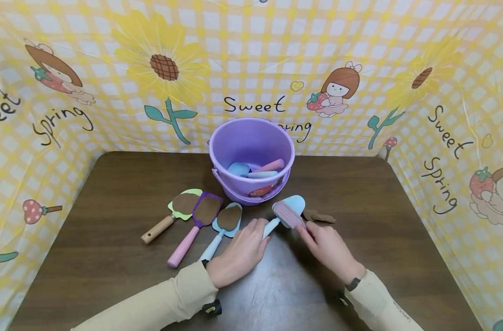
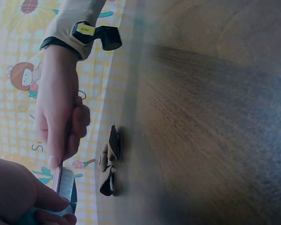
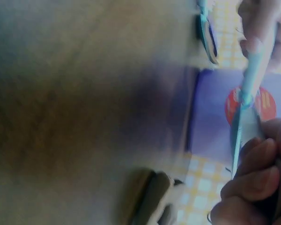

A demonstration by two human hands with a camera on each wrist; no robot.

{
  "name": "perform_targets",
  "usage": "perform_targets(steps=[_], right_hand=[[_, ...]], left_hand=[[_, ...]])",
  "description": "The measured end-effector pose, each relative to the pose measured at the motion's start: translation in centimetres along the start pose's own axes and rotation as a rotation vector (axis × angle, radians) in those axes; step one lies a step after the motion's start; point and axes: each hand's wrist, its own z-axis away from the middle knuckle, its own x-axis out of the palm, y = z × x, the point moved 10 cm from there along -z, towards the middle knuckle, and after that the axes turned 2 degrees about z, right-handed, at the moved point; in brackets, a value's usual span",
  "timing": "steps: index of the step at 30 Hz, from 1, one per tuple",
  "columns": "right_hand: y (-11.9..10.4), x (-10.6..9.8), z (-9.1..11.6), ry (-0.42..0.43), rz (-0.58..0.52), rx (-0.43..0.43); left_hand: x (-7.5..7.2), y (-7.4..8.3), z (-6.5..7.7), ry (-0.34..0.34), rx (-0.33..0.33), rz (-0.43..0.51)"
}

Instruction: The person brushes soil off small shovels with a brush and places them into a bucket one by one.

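My left hand (image 1: 242,252) grips the handle of a light blue shovel (image 1: 296,202), whose blade points away to the upper right. In my right hand (image 1: 330,250) is a flat mauve brush-like tool (image 1: 288,214) with a ridged face, lying over the shovel's blade and covering part of it. The left wrist view shows a pale, bristle-like block (image 2: 66,182) on this tool, against the blade. Some brown folded scraps (image 1: 319,216) lie on the table just beyond my right hand.
A purple bucket (image 1: 252,184) stands behind the hands, with blue and pink shovels inside. To the left lie shovels with brown patches on their blades: green with wooden handle (image 1: 158,230), purple with pink handle (image 1: 183,246), and light blue (image 1: 211,247). Patterned cloth surrounds the table.
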Motion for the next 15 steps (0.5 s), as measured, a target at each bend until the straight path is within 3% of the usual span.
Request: perform_targets(steps=[4, 9, 15], right_hand=[[0.2, 0.2, 0.1, -0.003, 0.016, 0.02], [1.5, -1.5, 0.1, 0.116, 0.084, 0.08], [2.3, -4.2, 0.6, 0.271, 0.071, 0.114]], left_hand=[[-0.1, 0.0, 0.0, 0.002, 0.005, 0.007], [-0.2, 0.0, 0.0, 0.011, 0.016, 0.007], [-0.6, -0.4, 0.0, 0.026, -0.029, 0.007]])
